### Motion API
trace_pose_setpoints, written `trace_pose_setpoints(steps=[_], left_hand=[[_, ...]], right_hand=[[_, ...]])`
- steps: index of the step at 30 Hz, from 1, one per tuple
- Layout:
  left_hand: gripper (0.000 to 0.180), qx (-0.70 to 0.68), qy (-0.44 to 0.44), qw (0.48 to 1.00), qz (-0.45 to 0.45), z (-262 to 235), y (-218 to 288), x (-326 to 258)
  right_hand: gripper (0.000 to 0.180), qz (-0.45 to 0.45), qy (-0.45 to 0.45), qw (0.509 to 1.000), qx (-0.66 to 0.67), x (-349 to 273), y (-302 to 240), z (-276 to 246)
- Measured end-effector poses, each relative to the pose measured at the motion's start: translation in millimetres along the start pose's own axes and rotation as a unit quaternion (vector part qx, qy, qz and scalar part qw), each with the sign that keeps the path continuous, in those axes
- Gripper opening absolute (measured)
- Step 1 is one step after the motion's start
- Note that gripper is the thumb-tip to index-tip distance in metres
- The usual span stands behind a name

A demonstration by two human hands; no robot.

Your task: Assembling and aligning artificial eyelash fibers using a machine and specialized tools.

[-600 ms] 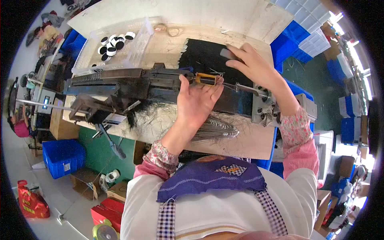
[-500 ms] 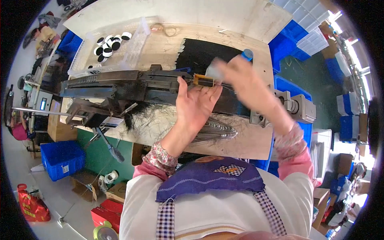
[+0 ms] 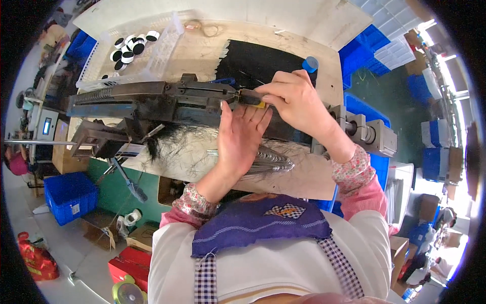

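Wooden table (image 3: 309, 178) fills the upper centre, bearing a dark metal machine (image 3: 152, 95). Above mid-frame the left hand (image 3: 239, 134) lies open, palm up; the right hand (image 3: 299, 100) has just swung in, seemingly pinching a dark block (image 3: 250, 97) now over the yellow piece (image 3: 261, 105), so both hands meet at one spot.

Green floor (image 3: 400, 101), apparently bright windows (image 3: 456, 76)
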State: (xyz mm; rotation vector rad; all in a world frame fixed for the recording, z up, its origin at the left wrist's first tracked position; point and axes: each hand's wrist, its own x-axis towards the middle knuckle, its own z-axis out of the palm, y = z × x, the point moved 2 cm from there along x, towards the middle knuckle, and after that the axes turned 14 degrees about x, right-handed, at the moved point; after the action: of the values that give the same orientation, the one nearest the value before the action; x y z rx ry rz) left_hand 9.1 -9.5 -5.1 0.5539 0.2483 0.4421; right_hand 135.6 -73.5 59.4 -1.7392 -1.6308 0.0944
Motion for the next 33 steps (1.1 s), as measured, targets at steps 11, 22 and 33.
trace_pose_setpoints(steps=[11,22,33], left_hand=[[0.059,0.011,0.004,1.0,-0.019,-1,3,3],[0.063,0.007,-0.016,1.0,-0.005,-4,6,-9],[0.07,0.034,-0.01,0.999,0.017,-2,3,-9]], right_hand=[[0.012,-0.035,0.014,0.998,-0.052,-9,-1,-5],[0.017,0.05,0.078,0.992,0.087,-3,-5,-14],[0.018,0.042,-0.028,0.997,0.057,0,17,-2]])
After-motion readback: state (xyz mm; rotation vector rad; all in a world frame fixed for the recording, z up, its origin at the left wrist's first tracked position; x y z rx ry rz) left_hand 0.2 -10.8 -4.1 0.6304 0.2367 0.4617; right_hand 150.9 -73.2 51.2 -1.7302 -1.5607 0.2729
